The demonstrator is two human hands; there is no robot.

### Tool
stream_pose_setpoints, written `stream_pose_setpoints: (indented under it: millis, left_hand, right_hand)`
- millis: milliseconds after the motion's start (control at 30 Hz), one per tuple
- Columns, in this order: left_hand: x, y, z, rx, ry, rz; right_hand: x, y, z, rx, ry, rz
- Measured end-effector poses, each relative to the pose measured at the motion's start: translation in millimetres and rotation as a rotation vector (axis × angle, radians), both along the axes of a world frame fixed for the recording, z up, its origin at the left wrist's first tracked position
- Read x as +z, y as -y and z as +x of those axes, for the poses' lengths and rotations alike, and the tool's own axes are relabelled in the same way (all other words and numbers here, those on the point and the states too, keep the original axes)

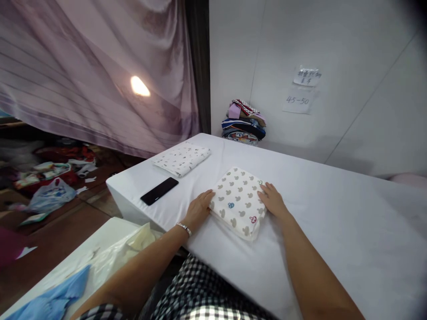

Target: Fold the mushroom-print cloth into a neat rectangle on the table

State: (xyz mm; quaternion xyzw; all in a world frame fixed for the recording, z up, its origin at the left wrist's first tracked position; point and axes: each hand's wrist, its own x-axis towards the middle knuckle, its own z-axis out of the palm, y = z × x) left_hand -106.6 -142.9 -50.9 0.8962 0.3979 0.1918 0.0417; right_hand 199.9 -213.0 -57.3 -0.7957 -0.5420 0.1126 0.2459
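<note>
A folded white cloth with grey mouse-head prints (237, 201) lies on the white table (333, 222) in front of me. My left hand (197, 209) presses against its left edge, fingers curled at the side of the fold. My right hand (272, 199) rests on its right edge, fingers laid over the corner. Both hands flank the cloth and touch it. A silver bracelet sits on my left wrist.
A second folded patterned cloth (182, 158) and a black phone (159, 190) lie to the left on the table. A stack of folded clothes (244, 122) stands by the wall. Plastic bags and blue fabric (50, 302) lie on a lower surface at left. Clutter covers the floor.
</note>
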Motion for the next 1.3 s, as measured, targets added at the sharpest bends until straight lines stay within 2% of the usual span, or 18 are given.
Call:
stream_pose_setpoints:
  millis: [167, 300, 433, 567, 667, 733, 767, 900, 1000, 1067, 1133, 1200, 1300]
  left_hand:
    - [2.2, 5.4, 1.8, 0.062, -0.013, -0.023]
    - [-3.6, 2.5, 0.1, 0.044, -0.046, -0.005]
    - [-1.5, -29.0, 0.6, 0.025, -0.105, 0.004]
    - [14.9, -74.7, 11.9, 0.160, -0.201, -0.132]
    - [21.5, -89.3, 18.0, 0.183, -0.201, -0.166]
    - [20.6, -86.6, 16.4, 0.204, -0.138, -0.177]
    - [19.4, -82.6, 14.0, 0.243, -0.044, -0.228]
    - [14.1, -57.0, 1.1, 0.451, 0.464, -0.642]
    - [10.6, -32.5, -0.6, 0.434, 0.624, -0.882]
    - [7.5, -20.3, 5.6, 0.412, 0.647, -0.891]
    - [4.6, -17.9, 16.3, 0.400, 0.605, -0.783]
    - [3.3, -27.1, 28.9, 0.371, 0.587, -0.696]
    - [5.0, -53.9, 46.0, 0.312, 0.589, -0.661]
  right_hand:
    - [-15.8, -1.0, 16.5, -0.096, -0.281, 0.125]
    - [-18.1, -2.2, 23.3, -0.099, -0.310, 0.209]
    - [-13.9, 0.3, 27.4, -0.107, -0.211, 0.195]
    - [-8.5, 4.5, 27.9, -0.084, -0.161, 0.089]
    - [-5.9, 4.7, 25.9, -0.081, -0.138, 0.022]
    - [-4.1, 4.0, 23.8, -0.081, -0.126, -0.006]
    - [-2.9, 3.7, 22.7, -0.079, -0.125, -0.020]
    - [3.4, 3.5, 19.8, -0.085, -0.155, -0.057]
    - [6.5, 3.4, 20.4, -0.104, -0.179, -0.072]
    - [6.0, 3.4, 22.0, -0.108, -0.177, -0.077]
    - [3.8, 4.8, 23.8, -0.107, -0.172, -0.074]
    - [1.1, 9.0, 24.3, -0.116, -0.162, -0.067]
    - [-1.3, 21.2, 20.9, -0.148, -0.134, -0.068]
